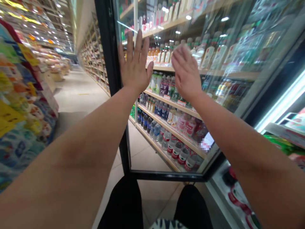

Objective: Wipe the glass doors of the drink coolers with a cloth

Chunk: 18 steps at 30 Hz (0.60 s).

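My left hand (134, 65) lies with spread fingers against the glass door (147, 156), close to its black frame (107, 47). The palm faces the pane and nothing shows in it. To its right, my right hand (187, 71) is up at the same pane, its fingers together and bent. Blur softens these fingertips, and whatever may be under them is hidden. The door stands swung out from the lit cooler. Through or in the glass I see shelves of bottles, among them juice bottles (164, 84) and water bottles (157, 130).
On the right, the cooler's light strip (283, 98) runs beside its stocked shelves (283, 136). At the left stands a display of colourful packages (23, 124). A tiled aisle (71, 86) leads back past long shelves (95, 60). My legs (126, 203) are just below the door's bottom edge.
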{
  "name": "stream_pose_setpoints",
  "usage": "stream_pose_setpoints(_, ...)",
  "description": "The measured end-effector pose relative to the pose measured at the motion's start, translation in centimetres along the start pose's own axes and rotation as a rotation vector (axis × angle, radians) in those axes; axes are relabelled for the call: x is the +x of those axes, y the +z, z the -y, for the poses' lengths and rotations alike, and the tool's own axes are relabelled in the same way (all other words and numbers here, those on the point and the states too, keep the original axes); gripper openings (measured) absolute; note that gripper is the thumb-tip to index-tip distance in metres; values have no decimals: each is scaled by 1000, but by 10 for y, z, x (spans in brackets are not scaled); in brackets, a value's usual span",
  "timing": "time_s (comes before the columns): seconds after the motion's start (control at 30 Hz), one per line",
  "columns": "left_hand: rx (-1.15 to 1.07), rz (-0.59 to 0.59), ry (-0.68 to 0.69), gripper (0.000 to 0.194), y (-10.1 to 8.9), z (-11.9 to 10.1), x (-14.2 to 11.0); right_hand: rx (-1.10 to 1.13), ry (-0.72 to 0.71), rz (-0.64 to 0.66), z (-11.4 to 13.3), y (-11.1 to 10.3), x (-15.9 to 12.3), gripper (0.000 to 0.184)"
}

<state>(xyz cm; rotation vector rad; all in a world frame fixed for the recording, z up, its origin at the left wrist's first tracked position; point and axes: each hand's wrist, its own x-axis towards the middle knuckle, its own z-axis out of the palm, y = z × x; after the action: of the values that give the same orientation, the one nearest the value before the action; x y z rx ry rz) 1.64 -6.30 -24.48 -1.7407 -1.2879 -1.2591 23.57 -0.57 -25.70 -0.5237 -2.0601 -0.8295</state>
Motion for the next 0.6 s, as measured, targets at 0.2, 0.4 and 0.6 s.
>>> stream_pose_setpoints(0.2,51,-51,37,69,4,4,-1,39,-340,302,38,23,-36,57)
stream_pose_setpoints(0.4,100,-76,39,67,8,5,0,-13,-131,120,10,7,-9,59)
stream_pose_setpoints(0.6,61,-76,54,67,10,6,1,34,-142,202,22,11,-22,67)
